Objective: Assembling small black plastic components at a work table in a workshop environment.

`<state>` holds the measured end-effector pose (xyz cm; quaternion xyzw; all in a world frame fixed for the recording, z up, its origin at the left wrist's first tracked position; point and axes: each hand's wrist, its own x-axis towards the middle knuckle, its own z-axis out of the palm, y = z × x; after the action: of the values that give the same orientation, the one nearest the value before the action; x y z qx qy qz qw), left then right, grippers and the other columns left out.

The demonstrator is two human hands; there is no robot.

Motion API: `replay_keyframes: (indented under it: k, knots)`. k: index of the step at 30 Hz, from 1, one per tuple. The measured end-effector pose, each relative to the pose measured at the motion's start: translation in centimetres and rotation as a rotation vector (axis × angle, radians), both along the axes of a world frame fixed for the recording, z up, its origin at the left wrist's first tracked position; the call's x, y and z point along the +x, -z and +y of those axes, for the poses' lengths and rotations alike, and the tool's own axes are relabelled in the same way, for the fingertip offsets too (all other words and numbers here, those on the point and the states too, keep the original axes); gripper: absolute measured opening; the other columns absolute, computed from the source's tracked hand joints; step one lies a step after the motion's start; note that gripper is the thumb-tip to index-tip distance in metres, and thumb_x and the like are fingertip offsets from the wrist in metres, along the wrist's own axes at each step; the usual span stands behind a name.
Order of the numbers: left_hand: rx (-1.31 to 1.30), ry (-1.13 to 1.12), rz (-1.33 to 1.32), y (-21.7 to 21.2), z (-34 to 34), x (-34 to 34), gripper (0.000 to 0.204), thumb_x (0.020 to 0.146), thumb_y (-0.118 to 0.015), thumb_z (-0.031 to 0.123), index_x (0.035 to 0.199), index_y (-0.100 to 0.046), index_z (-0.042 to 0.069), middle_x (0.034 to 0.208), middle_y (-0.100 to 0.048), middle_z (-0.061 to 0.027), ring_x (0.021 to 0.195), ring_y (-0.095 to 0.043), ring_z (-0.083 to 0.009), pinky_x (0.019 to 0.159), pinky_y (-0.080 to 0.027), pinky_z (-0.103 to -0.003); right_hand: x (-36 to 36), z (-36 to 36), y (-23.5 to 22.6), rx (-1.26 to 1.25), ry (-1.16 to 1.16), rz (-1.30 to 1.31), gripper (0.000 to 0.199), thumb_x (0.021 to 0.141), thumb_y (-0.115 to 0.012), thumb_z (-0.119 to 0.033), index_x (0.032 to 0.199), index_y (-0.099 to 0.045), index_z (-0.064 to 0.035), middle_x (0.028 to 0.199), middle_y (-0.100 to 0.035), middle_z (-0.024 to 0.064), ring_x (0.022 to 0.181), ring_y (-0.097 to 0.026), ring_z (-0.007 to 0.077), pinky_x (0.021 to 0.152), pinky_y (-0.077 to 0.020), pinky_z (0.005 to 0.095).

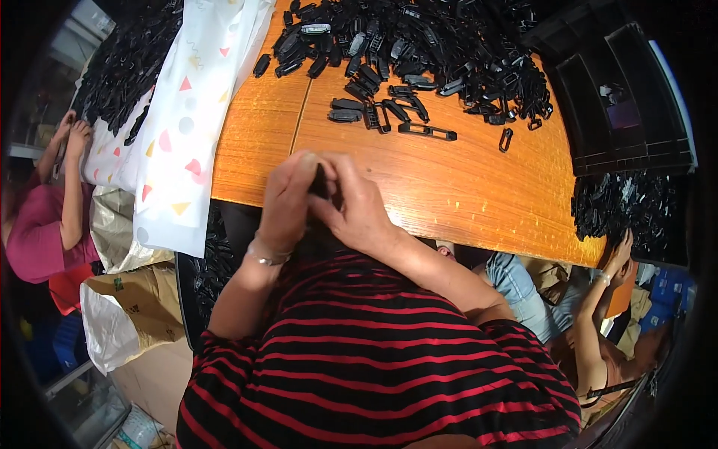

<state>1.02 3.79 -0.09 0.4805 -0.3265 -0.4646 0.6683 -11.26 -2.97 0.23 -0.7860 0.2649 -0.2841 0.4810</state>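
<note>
**Two hands close on a small black part at the counter's edge**

A person in a red-and-black striped shirt (374, 359) works at the near edge of an orange wooden counter (464, 187), both hands drawn together just above the chest. The left hand (288, 198), a thin silver bracelet (267, 257) at its wrist, curls its fingers inward; the right hand (355, 206) presses against it from the 3 o'clock side. Between the fingertips of both sits a small black plastic part (320, 182), pinched from either side and mostly hidden, so its shape cannot be made out.

At 12 o'clock from the hands, across the far half of the counter, lies a large heap of black plastic clips (426, 45). A few loose clips (389, 112) are strewn between the heap and the hands, well apart from them. At 10 o'clock a white sheet with coloured triangles and dots (187, 120) hangs over the counter's left end, and past it lies a second dark heap of parts (127, 67). At 2 o'clock stands a stack of black trays (621, 97), with more black pieces (621, 209) piled just below it.

Other people work nearby: at 9 o'clock one in a pink top (37, 239) raises both hands to the far heap, and at 4 o'clock another person's arm (606, 292) reaches up toward the pieces beneath the trays. Brown and white sacks (127, 299) slump on the floor at 8 o'clock.
</note>
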Motion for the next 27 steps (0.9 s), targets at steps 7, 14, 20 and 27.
replay_keyframes:
  k: [7,14,20,27]
  knots:
    - [0.625,0.172,-1.253,-2.9,10.2,7.9,0.015,0.088,-0.063,0.014,0.091,-0.066,0.000,0.080,-0.064,-0.0122,0.072,-0.063,-0.0252,0.069,-0.048,-0.033,-4.0,-6.0,1.6,-0.140,-0.069,0.119,0.035,0.086,-0.070,-0.018,0.115,-0.062,-0.0012,0.084,-0.068,0.0139,0.071,-0.067,0.0190,0.063,-0.0507,0.0311]
    - [0.119,-0.154,-1.261,-3.0,0.8,4.1,0.018,0.082,-0.069,0.011,0.098,-0.066,0.004,0.088,-0.065,-0.0117,0.080,-0.065,-0.0313,0.070,-0.051,-0.037,-5.9,-10.5,0.2,-0.354,0.316,0.437,0.032,0.090,-0.067,-0.027,0.108,-0.064,-0.0003,0.074,-0.068,0.0173,0.067,-0.068,0.0285,0.063,-0.0520,0.0369]
    - [0.047,-0.187,-1.438,0.0,-7.8,2.9,0.019,0.079,-0.071,0.011,0.096,-0.064,0.005,0.091,-0.058,-0.0109,0.087,-0.060,-0.0307,0.072,-0.051,-0.040,-6.5,-9.6,-0.2,-0.442,0.233,0.511,0.024,0.085,-0.071,-0.025,0.093,-0.064,-0.0031,0.072,-0.067,0.0175,0.071,-0.068,0.0347,0.061,-0.0511,0.0417]
    - [0.098,-0.143,-1.417,0.9,-8.7,2.5,0.017,0.075,-0.074,0.009,0.084,-0.060,0.004,0.090,-0.055,-0.0114,0.091,-0.058,-0.0305,0.075,-0.050,-0.041,-8.0,-9.2,-0.7,-0.563,0.146,0.564,0.020,0.080,-0.068,-0.007,0.094,-0.054,-0.0014,0.081,-0.065,0.0198,0.070,-0.063,0.0406,0.061,-0.0502,0.0459]
